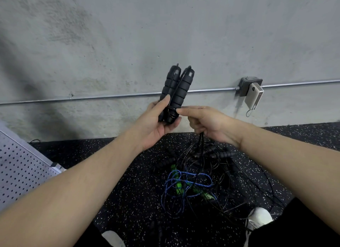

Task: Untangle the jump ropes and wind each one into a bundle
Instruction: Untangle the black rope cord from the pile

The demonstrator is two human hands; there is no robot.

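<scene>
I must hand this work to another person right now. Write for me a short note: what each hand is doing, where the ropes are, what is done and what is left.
Left hand: grips the two black foam handles side by side, upright, at their lower ends.
Right hand: pinches the thin black cord beside the handles; a few turns are wound around the handles' base.
Floor: a tangled pile of black ropes, plus a blue rope with green handles, lies on the speckled mat.
Done: first bundle begun.
Left: finish winding this cord, which trails down into the pile, then untangle and wind the others.
</scene>
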